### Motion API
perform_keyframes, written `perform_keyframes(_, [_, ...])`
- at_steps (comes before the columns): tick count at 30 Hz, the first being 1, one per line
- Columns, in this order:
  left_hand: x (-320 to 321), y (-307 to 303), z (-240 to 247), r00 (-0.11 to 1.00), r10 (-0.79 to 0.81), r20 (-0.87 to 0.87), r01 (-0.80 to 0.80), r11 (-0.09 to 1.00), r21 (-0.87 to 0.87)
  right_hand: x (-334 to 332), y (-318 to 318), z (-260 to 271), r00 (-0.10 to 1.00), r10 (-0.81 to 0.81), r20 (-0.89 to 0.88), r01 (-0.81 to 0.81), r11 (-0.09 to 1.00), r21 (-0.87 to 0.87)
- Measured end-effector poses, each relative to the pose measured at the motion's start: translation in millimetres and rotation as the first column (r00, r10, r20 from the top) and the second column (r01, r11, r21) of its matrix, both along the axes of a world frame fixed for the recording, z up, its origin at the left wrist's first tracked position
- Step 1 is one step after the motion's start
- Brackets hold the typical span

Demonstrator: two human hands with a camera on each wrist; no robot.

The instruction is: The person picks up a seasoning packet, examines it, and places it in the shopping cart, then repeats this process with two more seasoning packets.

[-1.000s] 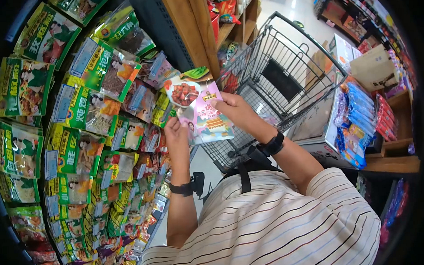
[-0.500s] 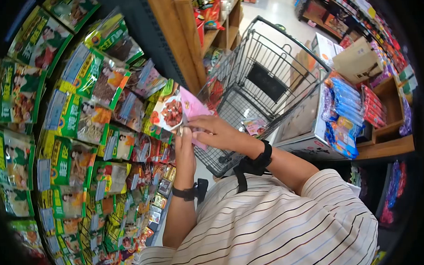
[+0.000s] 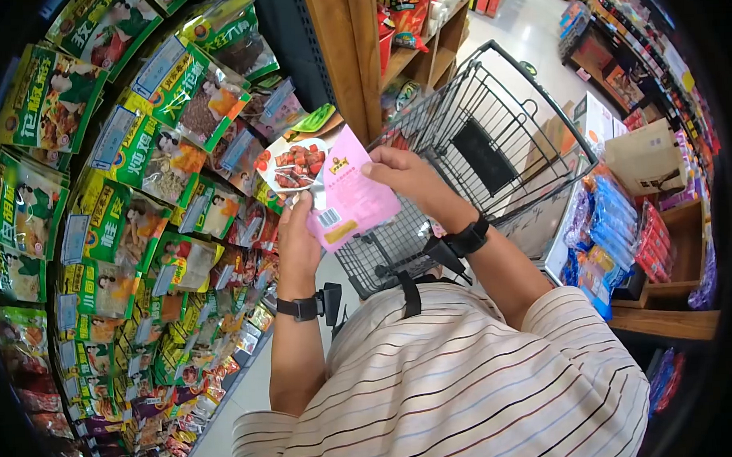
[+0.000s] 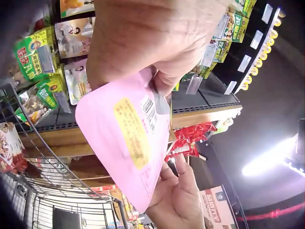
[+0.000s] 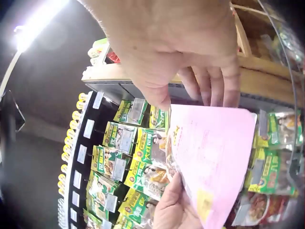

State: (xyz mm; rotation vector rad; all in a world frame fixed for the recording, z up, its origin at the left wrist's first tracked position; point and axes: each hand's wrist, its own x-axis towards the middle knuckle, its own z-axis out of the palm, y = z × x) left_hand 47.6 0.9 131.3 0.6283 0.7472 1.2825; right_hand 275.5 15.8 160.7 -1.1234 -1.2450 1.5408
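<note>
A pink food packet (image 3: 352, 185) with a picture of red diced food in a white bowl is held up in front of the body. Its text and barcode face the head camera. My left hand (image 3: 299, 235) grips the lower left edge, thumb on the printed face. At the upper right edge, my right hand (image 3: 417, 186) pinches the packet between thumb and fingers. The left wrist view shows the pink face (image 4: 124, 129) below the left hand (image 4: 152, 38). In the right wrist view, the right hand's fingers (image 5: 217, 88) are partly behind the packet's top edge.
Hanging green spice packets (image 3: 124, 225) fill the shelf rack on the left. A black wire shopping cart (image 3: 490, 87) stands just beyond the right hand. Wooden shelving (image 3: 340, 60) rises behind the packet. Blue and red packs (image 3: 611, 216) lie on a display at right.
The packet has been turned over: the side with a building picture showed earlier, now the text and barcode side. The right hand, which lay across the packet midway, is back at its upper right edge.
</note>
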Motion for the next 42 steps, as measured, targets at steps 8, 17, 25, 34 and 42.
perform_keyframes(8, [6, 7, -10, 0.816, 0.109, -0.567, -0.098, 0.994, 0.051, 0, 4, -18, 0.996, -0.087, 0.005, 0.086, 0.986, 0.142])
perform_keyframes(17, [45, 15, -35, 0.901, -0.067, -0.428, 0.105, 0.992, 0.066, -48, 0, -58, 0.848, -0.368, 0.380, -0.017, 0.700, 0.714])
perform_keyframes(25, [9, 68, -77, 0.951, 0.106, -0.292, -0.124, 0.991, -0.046, -35, 31, -77, 0.922, -0.234, 0.307, 0.072, 0.886, 0.459])
perform_keyframes(34, [-30, 160, -88, 0.845, 0.234, -0.480, -0.227, 0.971, 0.073, -26, 87, -78, 0.941, -0.131, 0.313, 0.062, 0.973, 0.223])
perform_keyframes(42, [-30, 195, -82, 0.807, 0.272, -0.524, -0.220, 0.962, 0.161, -20, 64, -100, 0.979, -0.027, 0.202, 0.036, 0.999, -0.038])
